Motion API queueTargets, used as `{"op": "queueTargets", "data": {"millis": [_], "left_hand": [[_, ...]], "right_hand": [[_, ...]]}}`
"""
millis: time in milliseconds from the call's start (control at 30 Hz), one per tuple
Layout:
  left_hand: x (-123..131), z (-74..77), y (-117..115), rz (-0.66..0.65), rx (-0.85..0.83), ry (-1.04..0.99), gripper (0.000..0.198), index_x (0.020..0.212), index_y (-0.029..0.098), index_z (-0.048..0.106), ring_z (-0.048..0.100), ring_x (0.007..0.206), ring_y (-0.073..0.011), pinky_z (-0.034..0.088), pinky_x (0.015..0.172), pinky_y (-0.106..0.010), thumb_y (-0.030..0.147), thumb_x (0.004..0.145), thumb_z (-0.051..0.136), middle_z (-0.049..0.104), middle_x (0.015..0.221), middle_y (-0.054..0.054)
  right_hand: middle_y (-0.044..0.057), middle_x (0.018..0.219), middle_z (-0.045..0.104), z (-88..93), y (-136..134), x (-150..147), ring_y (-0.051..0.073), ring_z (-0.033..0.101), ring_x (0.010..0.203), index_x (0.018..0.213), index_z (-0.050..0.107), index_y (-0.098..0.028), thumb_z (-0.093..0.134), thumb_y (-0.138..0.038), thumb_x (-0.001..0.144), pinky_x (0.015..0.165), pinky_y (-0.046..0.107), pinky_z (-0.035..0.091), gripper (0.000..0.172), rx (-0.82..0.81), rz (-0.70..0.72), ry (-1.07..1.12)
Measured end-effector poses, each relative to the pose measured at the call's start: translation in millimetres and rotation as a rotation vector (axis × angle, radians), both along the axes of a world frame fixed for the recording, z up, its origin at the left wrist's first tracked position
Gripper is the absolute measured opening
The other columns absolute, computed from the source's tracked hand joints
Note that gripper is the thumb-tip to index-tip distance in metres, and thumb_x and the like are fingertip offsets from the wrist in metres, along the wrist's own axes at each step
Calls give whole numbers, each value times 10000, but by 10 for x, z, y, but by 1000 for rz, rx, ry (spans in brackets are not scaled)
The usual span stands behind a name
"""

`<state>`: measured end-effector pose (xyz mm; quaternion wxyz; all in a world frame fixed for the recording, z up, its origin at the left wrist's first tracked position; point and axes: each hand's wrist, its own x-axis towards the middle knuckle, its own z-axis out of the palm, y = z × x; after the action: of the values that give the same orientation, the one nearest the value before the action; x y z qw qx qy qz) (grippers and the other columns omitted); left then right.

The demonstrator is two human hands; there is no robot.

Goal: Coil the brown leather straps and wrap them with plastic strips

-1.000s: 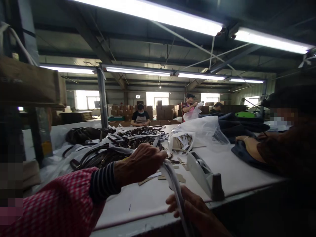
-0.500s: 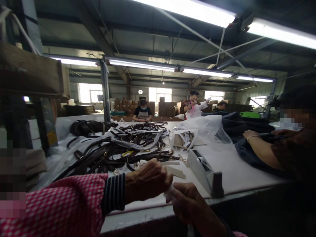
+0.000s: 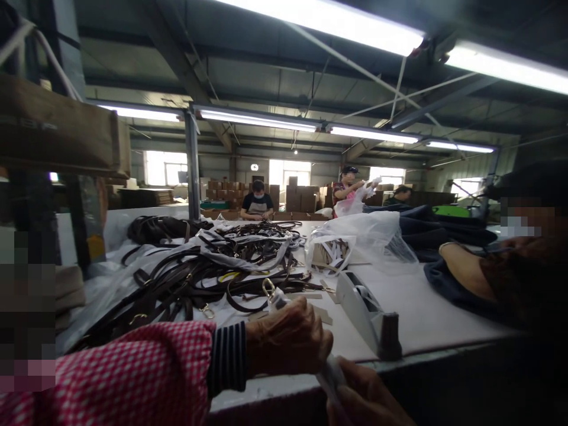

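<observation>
White-wrapped, the strap (image 3: 331,378) slants at five o'clock, pinched by my right hand (image 3: 368,393). My left hand (image 3: 295,336) clenches it higher up, a gold clasp (image 3: 268,296) jutting towards eleven. From that fist, the table (image 3: 444,302) carries a tape dispenser (image 3: 361,322) at two, dark straps (image 3: 175,288) at ten, a plastic bag (image 3: 377,236) at one.

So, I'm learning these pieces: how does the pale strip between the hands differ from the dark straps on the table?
The pale strip is held by the left hand and right hand; the dark straps lie heaped on the table. The pale strip looks whitish, the dark straps blackish brown. One pale strip shows against many dark straps. Both are narrow.
</observation>
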<state>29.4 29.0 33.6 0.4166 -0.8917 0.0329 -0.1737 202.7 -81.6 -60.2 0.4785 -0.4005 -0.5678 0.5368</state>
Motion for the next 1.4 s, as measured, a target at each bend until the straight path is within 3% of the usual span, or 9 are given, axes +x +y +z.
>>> {"op": "queueTargets", "data": {"millis": [133, 300, 533, 667, 833, 933, 1100, 1267, 1400], "left_hand": [[-59, 199, 97, 210, -519, 68, 136, 892, 206, 640, 641, 701, -224, 411, 592, -326, 246, 833, 756, 691, 761, -30], [-421, 481, 418, 443, -1706, 323, 330, 702, 191, 653, 597, 554, -152, 417, 535, -246, 466, 772, 821, 639, 599, 19], [-588, 86, 338, 205, -2459, 249, 599, 1102, 162, 725, 687, 696, -170, 491, 520, -225, 701, 959, 509, 753, 959, -107], [-507, -177, 166, 148, -2528, 135, 410, 967, 96, 749, 562, 524, -89, 415, 476, -175, 497, 931, 677, 634, 688, -21], [-466, -293, 105, -19, -2593, -201, 281, 832, 160, 605, 665, 621, -147, 494, 570, -220, 373, 840, 787, 682, 715, -31], [-484, -291, 128, -78, -2573, -271, 297, 811, 160, 602, 601, 524, -124, 426, 487, -189, 410, 911, 729, 581, 557, 11], [-490, -237, 140, -58, -2607, -225, 367, 873, 104, 689, 591, 503, -95, 369, 463, -175, 467, 926, 709, 713, 718, -103], [-506, -211, 182, 18, -2530, -284, 431, 773, 113, 680, 420, 412, -55, 224, 409, -177, 526, 893, 717, 605, 544, -22], [-666, -130, 212, 113, -2388, -337, 441, 755, 128, 684, 381, 417, -56, 177, 417, -194, 548, 884, 714, 533, 492, 23]], "right_hand": [[-66, 595, 346, 124, 85, 5, 86, 281, 527, 755, 549, -198, 647, -646, 907, 477, 227, 218, 483, 77, -170, -138], [9, 667, 590, 188, 83, 336, 147, 520, 607, 832, 697, -191, 540, -498, 1016, 545, 242, 387, 392, 474, -474, -643], [90, 836, 750, 283, 164, 452, 194, 714, 688, 1248, 696, -168, 522, -160, 1029, 649, 269, 520, 280, 1091, -723, -978], [71, 803, 723, 414, 266, 437, 182, 711, 691, 1264, 671, -142, 541, -89, 1010, 645, 262, 506, 291, 1232, -758, -1021], [80, 888, 730, 403, 350, 472, 178, 716, 740, 1298, 627, -156, 541, -62, 1010, 664, 264, 514, 315, 1250, -770, -980], [82, 928, 735, 315, 393, 481, 179, 727, 778, 1322, 617, -172, 563, -52, 1000, 676, 260, 522, 347, 1224, -769, -942], [64, 901, 706, 290, 430, 408, 164, 705, 758, 1365, 595, -183, 566, -12, 986, 679, 255, 518, 416, 1223, -690, -934], [80, 855, 699, 372, 423, 358, 184, 691, 717, 1344, 593, -139, 549, -16, 990, 646, 282, 516, 377, 1267, -605, -1022], [82, 852, 737, 240, 396, 468, 199, 734, 723, 1277, 616, -137, 525, -87, 1030, 659, 286, 551, 267, 1187, -555, -1091]]}}
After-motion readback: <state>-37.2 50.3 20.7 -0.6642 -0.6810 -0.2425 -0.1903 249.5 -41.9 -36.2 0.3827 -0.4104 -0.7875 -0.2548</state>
